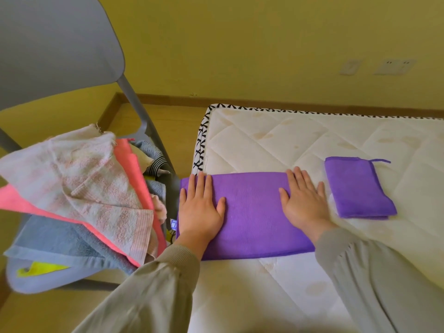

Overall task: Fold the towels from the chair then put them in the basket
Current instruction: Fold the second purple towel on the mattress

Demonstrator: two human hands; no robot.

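A purple towel [252, 212] lies folded into a wide strip on the near left corner of the white mattress [312, 140]. My left hand [200, 207] presses flat on its left end, fingers straight. Flat on the towel's right end rests my right hand [302, 200], fingers spread. A second, smaller purple towel [355, 188] sits folded to the right of my right hand. On the grey chair [60, 56] at the left is a heap of towels: a pale pink-striped one [84, 181] on top, a coral one [129, 164] and a blue one [60, 241] beneath. No basket is in view.
The chair stands close against the mattress's left edge. A yellow wall with a wooden skirting board [288, 104] runs behind the mattress. Wall sockets [394, 67] sit at the upper right. Wooden floor shows between chair and wall.
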